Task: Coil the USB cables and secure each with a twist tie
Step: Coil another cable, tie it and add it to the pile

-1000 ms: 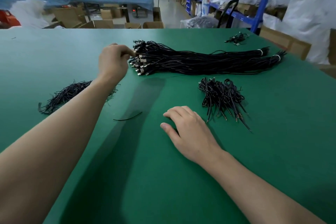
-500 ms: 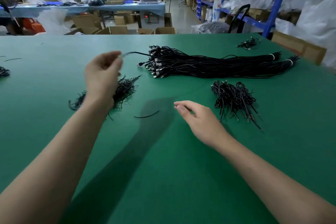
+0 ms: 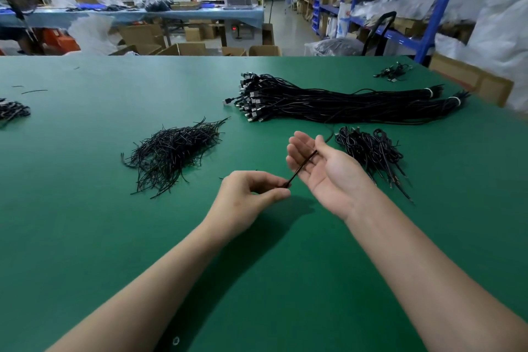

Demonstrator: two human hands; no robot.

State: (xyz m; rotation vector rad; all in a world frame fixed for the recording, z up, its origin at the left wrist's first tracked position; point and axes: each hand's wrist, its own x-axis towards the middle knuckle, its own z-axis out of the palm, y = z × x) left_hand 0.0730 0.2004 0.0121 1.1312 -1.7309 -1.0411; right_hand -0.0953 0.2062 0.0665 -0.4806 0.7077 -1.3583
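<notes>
My left hand (image 3: 251, 194) pinches the end of a thin black USB cable (image 3: 303, 166) between thumb and forefinger, low over the green table (image 3: 257, 280). The cable runs up across the fingers of my right hand (image 3: 325, 171), which is held palm up with relaxed fingers, then passes behind the thumb toward the long bundle of straight black USB cables (image 3: 343, 106). A loose heap of black twist ties (image 3: 174, 151) lies to the left of my hands. A pile of coiled, tied cables (image 3: 371, 151) lies just right of my right hand.
A small cluster of cables (image 3: 393, 71) sits near the far right corner, and another dark pile (image 3: 11, 110) at the left edge. Cardboard boxes (image 3: 471, 80) stand beyond the table's right edge. Blue shelving (image 3: 440, 3) and another workbench (image 3: 143, 13) stand farther back.
My left hand pulled a cable out from the bundle's connector end and brought it down toward me. My right hand lifted off the table and turned palm up under the cable.
</notes>
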